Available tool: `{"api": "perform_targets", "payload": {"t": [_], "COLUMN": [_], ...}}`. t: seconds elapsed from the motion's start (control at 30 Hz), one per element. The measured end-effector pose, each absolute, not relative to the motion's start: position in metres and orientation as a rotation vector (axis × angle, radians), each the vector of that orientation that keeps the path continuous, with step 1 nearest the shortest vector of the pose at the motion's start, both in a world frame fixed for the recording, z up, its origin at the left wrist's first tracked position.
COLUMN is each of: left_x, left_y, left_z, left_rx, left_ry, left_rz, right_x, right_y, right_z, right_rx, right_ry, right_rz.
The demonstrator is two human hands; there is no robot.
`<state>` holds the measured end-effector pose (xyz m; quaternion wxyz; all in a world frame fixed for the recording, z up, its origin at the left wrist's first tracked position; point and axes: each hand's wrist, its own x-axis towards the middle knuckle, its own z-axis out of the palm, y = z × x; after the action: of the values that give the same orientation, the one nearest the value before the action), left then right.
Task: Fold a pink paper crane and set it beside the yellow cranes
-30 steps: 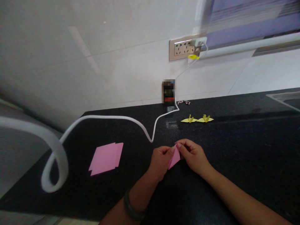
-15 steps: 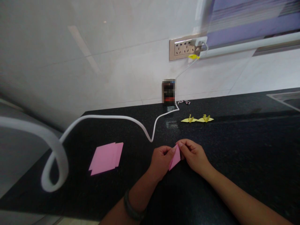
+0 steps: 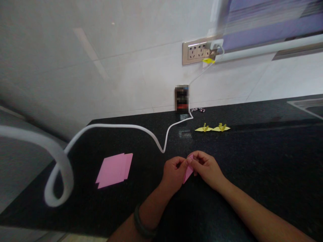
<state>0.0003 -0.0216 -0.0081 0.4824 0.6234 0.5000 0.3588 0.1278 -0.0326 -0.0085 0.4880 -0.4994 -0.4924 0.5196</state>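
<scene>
A folded piece of pink origami paper (image 3: 188,174) is pinched between both my hands, just above the dark countertop. My left hand (image 3: 174,173) grips its left side, thumb on top. From the right, my right hand (image 3: 205,168) closes on its upper part, with the thumb lying across the paper next to the left thumb. The fingers behind the paper are mostly hidden. Beyond my hands, two yellow paper cranes (image 3: 212,128) stand side by side. A loose stack of pink paper sheets (image 3: 114,170) lies to the left.
A thick white cable (image 3: 121,125) loops across the left of the black countertop (image 3: 264,161). A phone-like device (image 3: 182,98), its screen blurred, leans on the wall beside a small beaded string (image 3: 198,110). Above is a socket panel (image 3: 194,52) with a plugged-in charger (image 3: 215,44).
My right hand has shifted slightly left, and its thumb now covers more of the folded pink paper. My left hand has hardly moved.
</scene>
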Motion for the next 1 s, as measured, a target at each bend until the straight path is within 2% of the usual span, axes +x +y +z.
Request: {"api": "perform_targets", "payload": {"t": [0.6,0.87,1.0], "left_x": [0.0004,0.0004,0.0021], "left_y": [-0.0239,-0.0262,-0.0269], "left_z": [-0.0075,-0.0045,-0.0018], "left_rx": [1.630,1.569,1.537], "left_ry": [1.216,1.176,1.149], "left_rz": [0.867,0.860,0.839], "right_x": [0.1309,0.1338,0.1365], "right_y": [-0.0327,-0.0341,-0.0308], "right_z": [-0.0103,-0.0031,-0.0075], "right_rx": [-1.235,-1.277,-1.258], "right_ry": [-1.269,-1.342,-1.255], "right_rz": [1.243,1.102,1.199]}}
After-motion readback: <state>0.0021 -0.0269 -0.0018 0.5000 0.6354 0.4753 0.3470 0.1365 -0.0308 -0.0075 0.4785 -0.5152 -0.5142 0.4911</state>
